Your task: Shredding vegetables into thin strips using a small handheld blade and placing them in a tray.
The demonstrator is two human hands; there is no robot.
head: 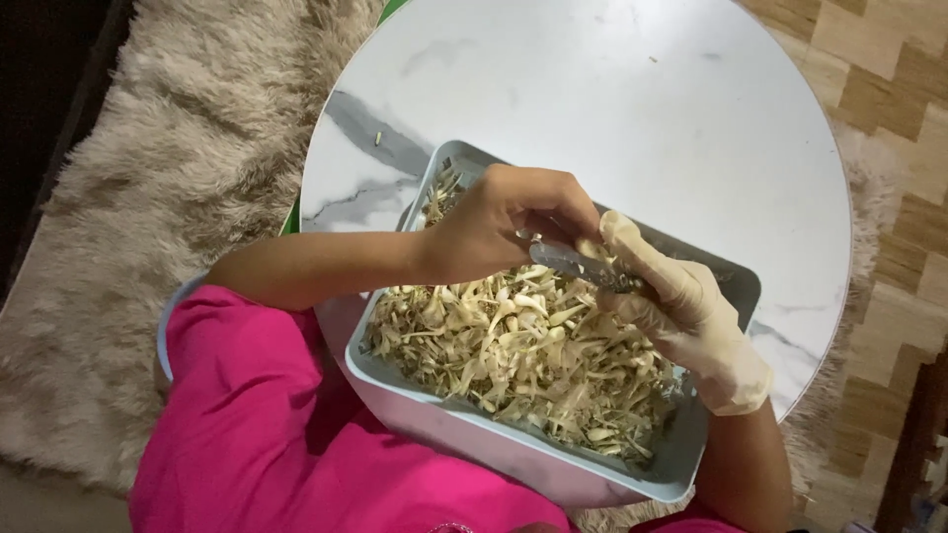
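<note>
Knife point(583, 266) gripped by curled left hand point(499, 232); gloved right hand point(681, 311) pinches a stalk

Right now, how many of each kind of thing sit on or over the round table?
Round white marble-look table: 1
Pale blue rectangular tub of pale shredded plant pieces: 1
Metal blade: 1
Bare left hand: 1
Gloved right hand: 1
Total: 5

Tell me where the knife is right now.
In the head view the knife sits right of centre, held between the bare left hand and the gloved right hand, just above the pale shreds in the light-blue tub.
</note>
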